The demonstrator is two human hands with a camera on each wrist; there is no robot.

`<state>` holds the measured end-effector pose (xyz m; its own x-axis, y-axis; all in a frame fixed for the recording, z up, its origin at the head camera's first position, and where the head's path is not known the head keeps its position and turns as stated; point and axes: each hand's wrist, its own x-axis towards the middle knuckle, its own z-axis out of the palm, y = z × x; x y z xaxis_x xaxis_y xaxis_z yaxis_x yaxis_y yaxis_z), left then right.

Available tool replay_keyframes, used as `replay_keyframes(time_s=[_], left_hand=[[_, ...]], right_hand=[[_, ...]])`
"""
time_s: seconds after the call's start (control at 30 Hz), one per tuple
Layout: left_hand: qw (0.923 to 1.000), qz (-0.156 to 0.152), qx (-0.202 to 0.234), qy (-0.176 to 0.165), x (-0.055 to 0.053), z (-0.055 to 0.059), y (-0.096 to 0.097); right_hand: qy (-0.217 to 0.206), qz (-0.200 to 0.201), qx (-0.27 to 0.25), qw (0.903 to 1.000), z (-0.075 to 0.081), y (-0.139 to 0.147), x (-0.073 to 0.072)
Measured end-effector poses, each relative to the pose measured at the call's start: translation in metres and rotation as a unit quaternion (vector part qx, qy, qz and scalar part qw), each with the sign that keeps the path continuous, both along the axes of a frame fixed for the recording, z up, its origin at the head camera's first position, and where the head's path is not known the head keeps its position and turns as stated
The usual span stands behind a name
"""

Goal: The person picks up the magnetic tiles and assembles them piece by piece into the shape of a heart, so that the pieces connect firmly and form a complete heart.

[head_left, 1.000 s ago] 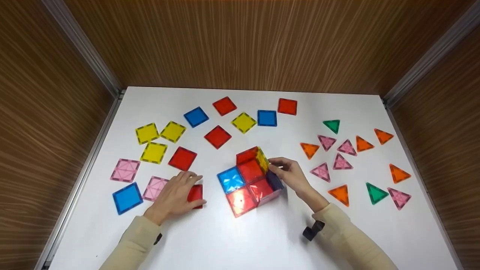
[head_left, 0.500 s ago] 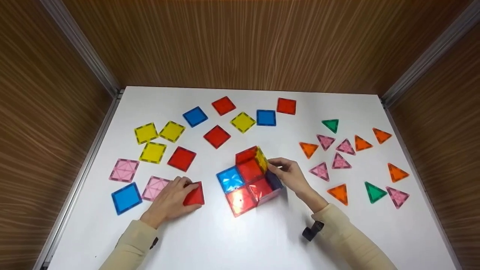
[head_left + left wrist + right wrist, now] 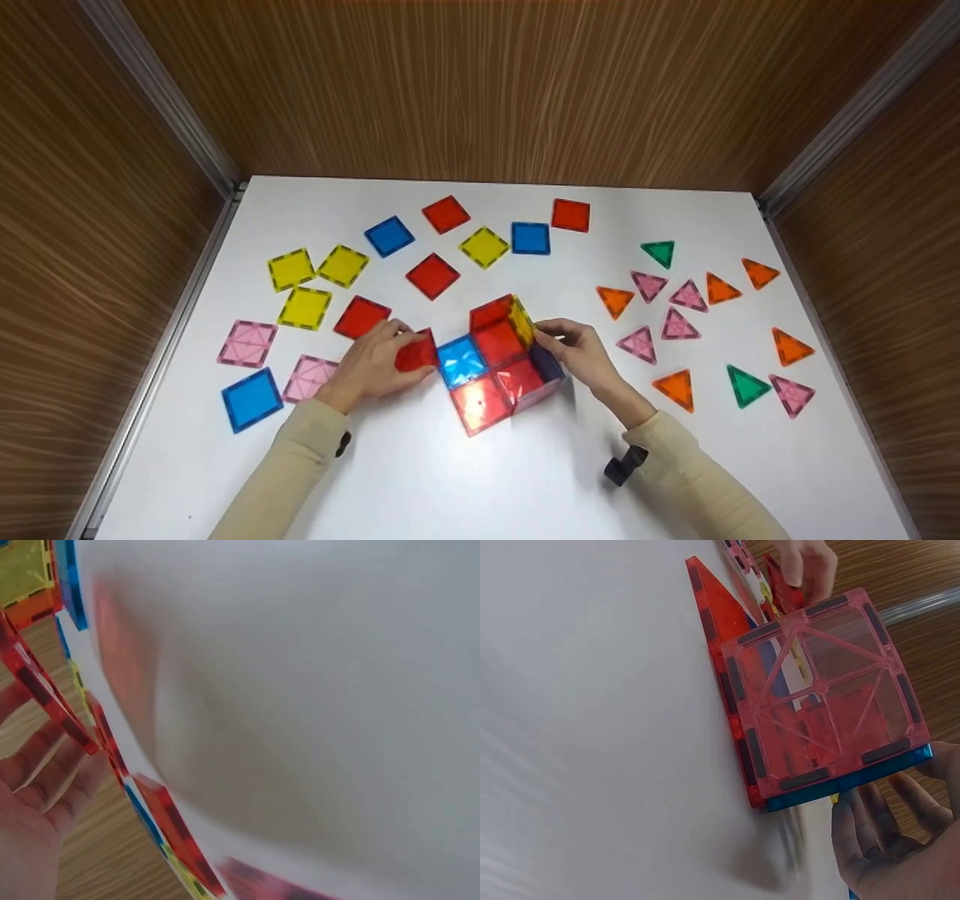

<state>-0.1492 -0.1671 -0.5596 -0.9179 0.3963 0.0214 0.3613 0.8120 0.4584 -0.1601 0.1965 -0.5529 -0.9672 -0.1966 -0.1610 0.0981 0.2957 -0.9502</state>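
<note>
My left hand (image 3: 375,366) grips a red square magnetic tile (image 3: 418,352) between thumb and fingers, just left of a tile structure. In the left wrist view this red tile (image 3: 46,694) stands on edge against the fingers. The structure has a flat base of a blue tile (image 3: 460,361) and several red tiles (image 3: 481,403). Red, yellow (image 3: 521,321), blue and pink (image 3: 821,686) tiles stand upright along its back and right sides. My right hand (image 3: 581,354) rests its fingers against the outside of the yellow and blue walls; the blue tile's edge (image 3: 851,778) shows in the right wrist view.
Loose red, yellow, blue and pink square tiles (image 3: 247,343) lie left of and behind the structure on the white table (image 3: 480,487). Orange, pink and green triangles (image 3: 748,385) lie to the right. Wood-grain panels (image 3: 480,90) enclose the back and sides.
My left hand has picked up the red tile from the table and carried it right and away from me, towards the structure's blue base tile. The right hand stays at the walls.
</note>
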Motion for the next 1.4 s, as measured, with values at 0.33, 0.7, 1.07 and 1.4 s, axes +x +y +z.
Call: replay_keyframes(time_s=[0.33,0.7,1.07,1.4], left_hand=[[0.9915,0.042,0.061,-0.107,-0.026,0.007,0.031],[0.9627,0.055,0.143,-0.223,-0.045,0.018,0.040],[0.9626,0.012,0.126,-0.239,-0.056,0.018,0.048],[0.9632,0.020,0.148,-0.224,-0.062,0.016,0.048]], right_hand=[[0.004,0.012,-0.011,0.9999,0.001,0.001,0.002],[0.016,0.010,-0.002,0.9998,0.000,0.002,0.001],[0.026,0.004,0.002,0.9997,-0.001,0.001,0.003],[0.015,0.009,0.007,0.9998,-0.001,0.003,0.002]])
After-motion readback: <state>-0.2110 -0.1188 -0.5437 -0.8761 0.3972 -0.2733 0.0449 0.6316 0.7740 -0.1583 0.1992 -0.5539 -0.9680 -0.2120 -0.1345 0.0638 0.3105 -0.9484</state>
